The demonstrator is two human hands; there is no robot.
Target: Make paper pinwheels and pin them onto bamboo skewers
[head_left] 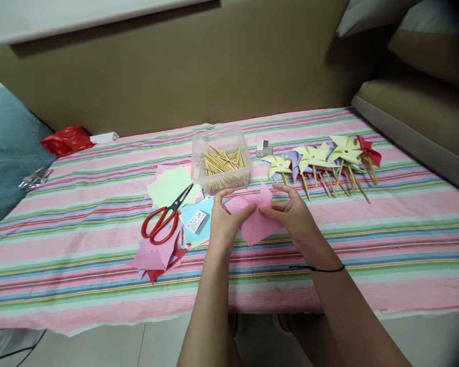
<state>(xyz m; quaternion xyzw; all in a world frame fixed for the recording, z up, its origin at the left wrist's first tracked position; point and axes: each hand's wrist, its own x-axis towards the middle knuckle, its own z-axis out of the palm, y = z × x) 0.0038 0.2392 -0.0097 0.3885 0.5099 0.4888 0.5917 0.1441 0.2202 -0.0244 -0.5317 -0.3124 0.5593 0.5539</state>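
Note:
A pink paper sheet (255, 229), cut and partly folded toward its middle, is held up between both hands over the striped cloth. My left hand (227, 216) grips its left side, the thumb pressed near the centre. On the right side my right hand (290, 211) pinches the paper, thumb close to the other thumb. Just behind the hands stands a clear plastic box (220, 178) of thin wooden sticks (224, 162). Scissors with red handles (164, 221) lie left of my left hand, across stacks of coloured paper (170, 186).
Several finished paper pinwheels (315, 155) on sticks lie at the right. A small box (197, 223) rests on blue paper, and another small box (263, 148) is behind. Cut pink paper pieces (155, 255) lie front left. A red plastic bag (68, 141) is far left; cushions (424, 112) border the right.

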